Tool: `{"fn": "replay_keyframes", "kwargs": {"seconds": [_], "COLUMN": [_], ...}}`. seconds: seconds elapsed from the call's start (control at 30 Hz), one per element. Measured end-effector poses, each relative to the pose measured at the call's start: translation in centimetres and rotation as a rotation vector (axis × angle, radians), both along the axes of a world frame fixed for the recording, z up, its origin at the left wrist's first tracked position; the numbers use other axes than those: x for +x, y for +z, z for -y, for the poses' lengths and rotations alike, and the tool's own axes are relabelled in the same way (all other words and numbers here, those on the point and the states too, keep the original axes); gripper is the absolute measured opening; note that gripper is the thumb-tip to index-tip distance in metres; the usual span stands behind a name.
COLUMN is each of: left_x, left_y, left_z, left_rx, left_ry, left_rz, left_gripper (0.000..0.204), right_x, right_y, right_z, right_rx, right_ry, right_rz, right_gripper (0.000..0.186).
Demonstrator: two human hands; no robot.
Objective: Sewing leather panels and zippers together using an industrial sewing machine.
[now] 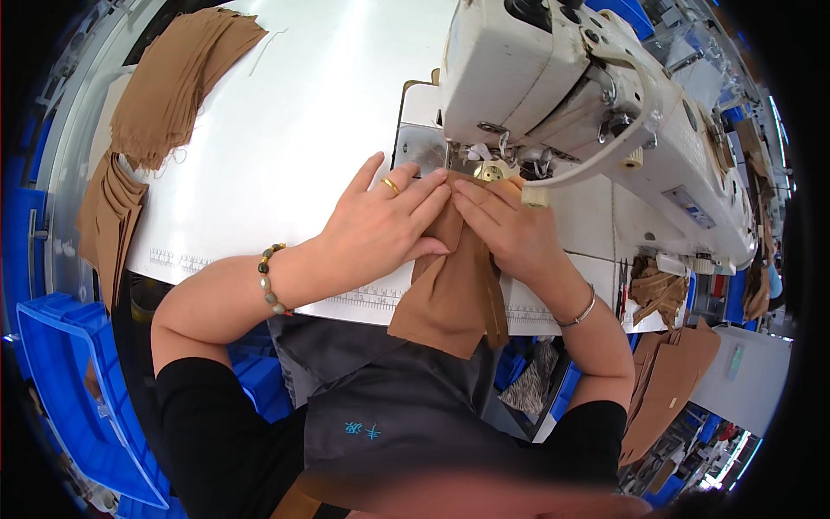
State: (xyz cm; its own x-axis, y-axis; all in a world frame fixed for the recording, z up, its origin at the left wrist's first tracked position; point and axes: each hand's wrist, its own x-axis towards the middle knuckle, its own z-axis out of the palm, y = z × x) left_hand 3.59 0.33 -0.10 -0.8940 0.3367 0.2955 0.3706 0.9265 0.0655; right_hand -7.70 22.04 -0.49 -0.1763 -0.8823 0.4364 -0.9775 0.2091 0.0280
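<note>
A brown fabric piece (445, 303) runs from the sewing machine's presser foot area (454, 160) down over the table's front edge. My left hand (380, 221), with a ring and a beaded bracelet, lies on the fabric's upper left, fingers stretched and somewhat apart, fingertips near the foot. My right hand (510, 229) lies flat on the fabric's right side, fingers extended just below the machine's head (510, 86); some fingertips are partly hidden. A metal plate (419, 147) shows left of the foot.
Brown cut-piece stacks lie at the white table's (303, 104) back left (177, 78) and left edge (112, 208). Blue bins (65, 346) stand lower left. Brown scraps (653, 290) and scissors (621, 290) sit right of the machine; larger brown pieces (670, 381) are below them.
</note>
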Motion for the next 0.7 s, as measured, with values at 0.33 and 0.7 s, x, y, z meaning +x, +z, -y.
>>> {"fn": "replay_keyframes", "kwargs": {"seconds": [0.33, 0.7], "left_x": [-1.5, -0.4], "left_y": [-0.3, -0.2], "left_z": [0.0, -0.7], "left_rx": [-0.003, -0.043], "left_ry": [0.061, 0.043], "left_rz": [0.013, -0.009], "left_gripper": [0.072, 0.060], "right_x": [-1.3, -1.3], "right_y": [-0.8, -0.6], "right_z": [0.5, 0.7], "right_rx": [-0.082, -0.063], "right_ry": [-0.028, -0.060], "right_rz": [-0.031, 0.014], "right_gripper": [0.040, 0.038]}}
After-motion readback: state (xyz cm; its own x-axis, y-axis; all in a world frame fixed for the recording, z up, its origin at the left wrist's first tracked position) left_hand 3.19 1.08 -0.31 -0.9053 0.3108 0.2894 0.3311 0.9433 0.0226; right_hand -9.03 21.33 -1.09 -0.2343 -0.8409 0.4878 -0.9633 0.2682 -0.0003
